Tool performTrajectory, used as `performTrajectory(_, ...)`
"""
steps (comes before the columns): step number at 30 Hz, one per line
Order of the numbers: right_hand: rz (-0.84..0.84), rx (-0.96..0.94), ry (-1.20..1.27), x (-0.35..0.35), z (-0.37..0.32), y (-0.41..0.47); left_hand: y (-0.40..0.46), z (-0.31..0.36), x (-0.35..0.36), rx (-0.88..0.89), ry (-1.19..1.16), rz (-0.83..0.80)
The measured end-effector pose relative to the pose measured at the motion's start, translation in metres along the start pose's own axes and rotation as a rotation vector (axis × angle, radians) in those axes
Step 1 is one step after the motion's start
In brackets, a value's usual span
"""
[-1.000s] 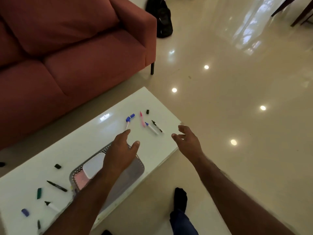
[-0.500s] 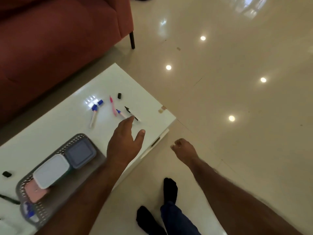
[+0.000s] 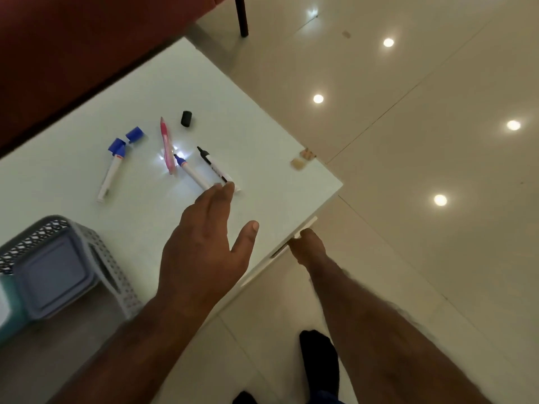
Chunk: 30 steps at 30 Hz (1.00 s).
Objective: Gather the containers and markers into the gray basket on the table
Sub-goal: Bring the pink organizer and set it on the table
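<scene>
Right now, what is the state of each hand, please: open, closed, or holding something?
Left hand: open, holds nothing, fingers reaching at the black marker.
Right hand: at the table edge; open or closed cannot be told.

The counter [image 3: 248, 135] runs across the frame's left and centre, the sofa [image 3: 87, 39] behind it at upper left. On it, mid-frame, four markers [image 3: 191, 172] and two loose caps [image 3: 186, 118] lie near each other, right of centre-left. The basket [image 3: 96, 243] sits at lower left with containers [image 3: 51, 277] inside
</scene>
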State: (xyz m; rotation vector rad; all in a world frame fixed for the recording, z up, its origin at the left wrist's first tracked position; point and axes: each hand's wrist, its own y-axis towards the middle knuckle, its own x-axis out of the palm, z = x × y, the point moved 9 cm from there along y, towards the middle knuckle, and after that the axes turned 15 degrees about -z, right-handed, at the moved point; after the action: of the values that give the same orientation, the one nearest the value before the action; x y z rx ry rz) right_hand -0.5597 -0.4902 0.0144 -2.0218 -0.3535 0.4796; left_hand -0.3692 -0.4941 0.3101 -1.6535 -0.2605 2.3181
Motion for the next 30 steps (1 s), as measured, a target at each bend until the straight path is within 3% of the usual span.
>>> performTrajectory(6, -0.077, 0.066, 0.147, 0.037, 0.021, 0.061, -0.007, -0.016, 0.017, -0.010, 0.032, -0.003)
performTrajectory(12, -0.036, -0.047, 0.403, 0.050, 0.024, 0.081, -0.010, -0.022, 0.018, 0.014, 0.065, 0.033)
performTrajectory(17, 0.020, 0.029, 0.369, 0.040, 0.041, 0.079, -0.013, -0.034, 0.017, -0.021, 0.048, 0.027)
performTrajectory(30, 0.201, 0.235, 0.237, -0.052, 0.131, -0.131, -0.066, -0.016, -0.061, -0.059, -0.069, -0.020)
